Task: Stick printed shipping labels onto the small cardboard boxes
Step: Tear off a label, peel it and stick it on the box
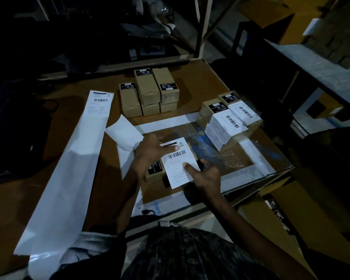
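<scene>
Label (178, 161) going onto small box (156, 171).
Left hand (152, 147) spreads flat along its top edge, right hand (205, 175) presses its lower corner with a straight thumb; labelled boxes (229, 120) sit beyond, to the right.

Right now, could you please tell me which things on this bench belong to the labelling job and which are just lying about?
For the job:
- shipping label under both hands
- small box beneath it
- unlabelled boxes
- labelled boxes
- label strip
- left hand, right hand

Lying about:
- loose backing paper
- large cartons on the shelf
- dark bag on the left
</scene>
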### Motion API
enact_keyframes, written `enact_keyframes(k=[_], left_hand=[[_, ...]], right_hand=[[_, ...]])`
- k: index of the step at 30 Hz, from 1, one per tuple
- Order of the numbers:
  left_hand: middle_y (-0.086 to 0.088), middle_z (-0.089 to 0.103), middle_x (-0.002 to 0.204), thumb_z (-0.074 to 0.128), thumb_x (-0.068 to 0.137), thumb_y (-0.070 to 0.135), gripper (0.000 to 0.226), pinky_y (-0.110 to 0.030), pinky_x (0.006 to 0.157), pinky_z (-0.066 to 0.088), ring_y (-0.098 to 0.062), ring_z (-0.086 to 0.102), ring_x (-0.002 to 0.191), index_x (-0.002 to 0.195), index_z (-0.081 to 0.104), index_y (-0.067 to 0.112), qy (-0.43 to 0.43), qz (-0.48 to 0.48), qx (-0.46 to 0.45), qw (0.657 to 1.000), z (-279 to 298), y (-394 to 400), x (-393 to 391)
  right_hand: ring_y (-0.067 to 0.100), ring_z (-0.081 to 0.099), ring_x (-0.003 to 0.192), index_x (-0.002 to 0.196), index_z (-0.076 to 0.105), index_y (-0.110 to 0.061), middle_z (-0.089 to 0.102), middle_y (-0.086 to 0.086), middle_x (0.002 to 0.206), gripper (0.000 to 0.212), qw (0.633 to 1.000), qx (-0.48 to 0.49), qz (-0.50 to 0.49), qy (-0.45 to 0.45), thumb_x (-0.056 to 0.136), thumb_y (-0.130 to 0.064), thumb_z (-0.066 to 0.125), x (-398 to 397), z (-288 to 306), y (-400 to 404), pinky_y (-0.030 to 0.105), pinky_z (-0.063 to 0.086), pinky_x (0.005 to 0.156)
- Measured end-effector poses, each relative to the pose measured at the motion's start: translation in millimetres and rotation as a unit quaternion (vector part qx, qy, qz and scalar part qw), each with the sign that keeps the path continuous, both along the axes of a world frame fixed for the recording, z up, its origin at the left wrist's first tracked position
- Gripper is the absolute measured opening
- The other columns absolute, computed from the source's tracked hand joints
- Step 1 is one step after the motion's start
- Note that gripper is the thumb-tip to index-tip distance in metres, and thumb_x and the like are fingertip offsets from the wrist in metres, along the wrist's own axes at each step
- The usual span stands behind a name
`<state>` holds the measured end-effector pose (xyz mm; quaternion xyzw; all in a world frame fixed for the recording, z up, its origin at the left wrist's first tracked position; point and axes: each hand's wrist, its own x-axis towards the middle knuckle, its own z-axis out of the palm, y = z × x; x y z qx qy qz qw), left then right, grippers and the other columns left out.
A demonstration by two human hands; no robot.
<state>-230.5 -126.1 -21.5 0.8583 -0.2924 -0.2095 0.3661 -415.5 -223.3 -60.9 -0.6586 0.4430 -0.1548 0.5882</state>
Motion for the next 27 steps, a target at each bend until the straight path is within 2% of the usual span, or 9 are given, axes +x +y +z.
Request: enact_keyframes(k=[4,6,9,13,16,18,22,24,27], left_hand=[[0.009,0.076,0.102,0.075,0.083,0.051,0.033,-0.035,0.068,0.059,-0.008,0.070,0.083,0.104,0.074,0.025,-0.025,0.025,-0.003,0.999,0.6,17.0,-10.8],[0.008,0.074,0.096,0.072,0.089,0.040,0.017,-0.022,0.056,0.049,-0.005,0.066,0.074,0.093,0.066,0.025,-0.030,0.050,-0.017,0.998,0.0,25.4,-20.9],[0.011,0.070,0.100,0.070,0.092,0.031,0.020,-0.008,0.051,0.044,0.002,0.064,0.076,0.108,0.058,0.025,-0.003,0.094,-0.085,0.992,-7.8,32.9,-36.4],[0.005,0.067,0.105,0.071,0.092,0.020,0.039,-0.006,0.061,0.050,0.000,0.065,0.087,0.126,0.058,0.009,0.038,0.165,-0.162,0.972,-15.8,32.7,-43.7],[0.004,0.064,0.109,0.070,0.091,0.012,0.057,-0.003,0.070,0.049,0.001,0.062,0.090,0.143,0.047,0.008,0.052,0.188,-0.196,0.961,-18.7,32.8,-44.6],[-0.001,0.065,0.118,0.070,0.092,0.013,0.069,-0.007,0.080,0.050,-0.010,0.063,0.102,0.152,0.036,0.012,0.056,0.194,-0.215,0.956,-25.4,34.1,-42.5],[-0.007,0.062,0.132,0.073,0.090,0.016,0.076,-0.039,0.098,0.055,-0.017,0.061,0.119,0.154,0.031,0.017,0.060,0.213,-0.217,0.951,-31.2,33.6,-43.4],[-0.006,0.060,0.136,0.073,0.090,0.015,0.075,-0.040,0.097,0.056,-0.019,0.059,0.122,0.152,0.032,0.020,0.056,0.218,-0.225,0.948,-29.5,31.8,-45.8],[-0.007,0.058,0.136,0.072,0.090,0.013,0.069,-0.039,0.096,0.056,-0.019,0.060,0.119,0.147,0.035,0.029,0.040,0.218,-0.244,0.944,-29.3,31.4,-45.7]], right_hand=[[0.021,0.074,0.092,0.111,0.063,-0.028,0.076,-0.004,0.102,0.075,0.988,-0.086,0.035,0.122,0.059,-0.081,0.074,-7.0,18.1,-2.0,0.045,0.059,0.084],[0.033,0.067,0.107,0.137,0.046,-0.024,0.070,0.008,0.118,0.081,0.964,-0.187,0.050,0.181,0.075,-0.070,0.072,-14.3,29.5,-1.4,0.043,0.054,0.088],[0.038,0.050,0.122,0.150,0.029,-0.028,0.057,0.017,0.133,0.082,0.921,-0.351,0.074,0.150,0.087,-0.073,0.054,-20.6,46.3,1.5,0.047,0.045,0.095],[0.037,0.007,0.145,0.153,0.022,-0.046,0.004,0.008,0.161,0.070,0.855,-0.413,0.233,0.210,0.091,-0.076,0.033,4.4,57.8,14.0,0.061,0.019,0.113],[0.038,-0.020,0.149,0.154,0.007,-0.054,-0.027,-0.004,0.163,0.063,0.827,-0.405,0.318,0.225,0.095,-0.074,0.019,22.2,47.5,31.9,0.071,0.001,0.113],[0.035,-0.028,0.149,0.154,0.001,-0.054,-0.037,-0.006,0.160,0.063,0.822,-0.401,0.332,0.231,0.096,-0.074,0.013,28.7,41.3,38.1,0.070,-0.006,0.113],[0.038,-0.030,0.148,0.152,-0.003,-0.057,-0.035,-0.002,0.162,0.067,0.828,-0.411,0.281,0.258,0.089,-0.079,0.003,27.5,38.5,17.0,0.068,-0.011,0.115],[0.039,-0.030,0.148,0.152,-0.006,-0.057,-0.034,0.001,0.162,0.067,0.843,-0.406,0.229,0.268,0.089,-0.079,0.005,23.5,36.2,4.3,0.070,-0.010,0.115],[0.039,-0.033,0.146,0.154,-0.005,-0.054,-0.038,0.002,0.160,0.068,0.827,-0.430,0.258,0.256,0.093,-0.077,0.013,25.5,31.8,22.5,0.069,-0.014,0.112]])
